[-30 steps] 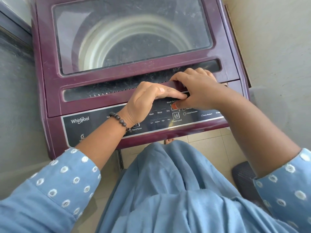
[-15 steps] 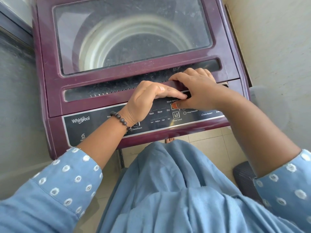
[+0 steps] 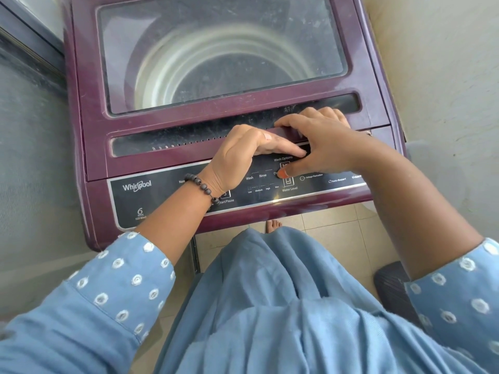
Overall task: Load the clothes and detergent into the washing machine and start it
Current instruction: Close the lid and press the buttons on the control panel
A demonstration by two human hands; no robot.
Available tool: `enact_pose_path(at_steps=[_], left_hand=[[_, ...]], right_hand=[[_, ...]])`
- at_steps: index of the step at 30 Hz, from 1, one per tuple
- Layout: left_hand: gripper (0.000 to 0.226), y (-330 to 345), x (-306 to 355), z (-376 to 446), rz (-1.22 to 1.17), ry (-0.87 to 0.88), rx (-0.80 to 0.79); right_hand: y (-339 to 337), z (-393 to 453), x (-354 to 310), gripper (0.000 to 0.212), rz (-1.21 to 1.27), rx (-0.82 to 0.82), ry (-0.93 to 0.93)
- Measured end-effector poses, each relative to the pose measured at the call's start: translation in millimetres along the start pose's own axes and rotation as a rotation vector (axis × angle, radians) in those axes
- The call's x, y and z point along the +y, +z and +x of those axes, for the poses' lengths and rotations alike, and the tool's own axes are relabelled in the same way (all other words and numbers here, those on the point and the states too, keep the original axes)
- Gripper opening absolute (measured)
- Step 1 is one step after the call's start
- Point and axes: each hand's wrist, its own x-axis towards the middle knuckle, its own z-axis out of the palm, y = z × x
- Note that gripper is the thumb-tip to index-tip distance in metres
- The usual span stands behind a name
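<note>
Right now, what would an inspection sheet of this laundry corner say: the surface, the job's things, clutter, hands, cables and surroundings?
Surface: dusty maroon lid with a glass window, shut.
Job's things: washing machine; steel drum shows through the glass, no clothes visible in it; no detergent seen.
Control panel: Start/Pause, Wash, Rinse and Water Level labels readable.
Clutter: nothing seen.
Hands: left hand grips the lid's front edge; right hand hooks its fingers over the same edge, thumb on the panel.
Cables: nothing seen.
Surroundings: beige floor tiles, plastered wall, dark ribbed object on the floor, bare foot.
</note>
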Motion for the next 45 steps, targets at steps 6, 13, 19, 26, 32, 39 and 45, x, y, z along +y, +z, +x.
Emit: enact_pose_path(at_steps=[6,13,19,26,32,39,45], left_hand=[[0.057,-12.2,9.3,-11.8,-0.039,-0.056,0.019],[0.053,-44.5,4.3,-46.3,0.001,-0.069,0.086],[0.047,-59.3,-7.0,-72.6,-0.068,-0.079,0.198],[0.044,-64.3,-4.5,-77.6,-0.111,-0.117,0.324],[0.038,-66.8,-5.0,-80.9,-0.124,-0.08,0.279],[0.041,-67.4,-6.4,-80.0,-0.129,-0.071,0.289],[0.033,-69.1,-11.2,-80.5,-0.139,-0.044,0.243]], right_hand=[[-4.9,-1.7,-11.1,0.094,0.043,0.035,0.028],[21.0,3.4,-62.7,0.114,-0.067,0.074,-0.094],[50.3,10.3,-101.7,0.115,-0.021,0.178,-0.154],[59.6,21.8,-125.1,0.108,0.022,0.255,-0.096],[63.9,22.6,-128.0,0.107,0.012,0.277,-0.057],[62.7,23.9,-128.6,0.108,0.038,0.208,-0.019],[62.1,26.2,-129.4,0.107,0.058,0.186,0.013]])
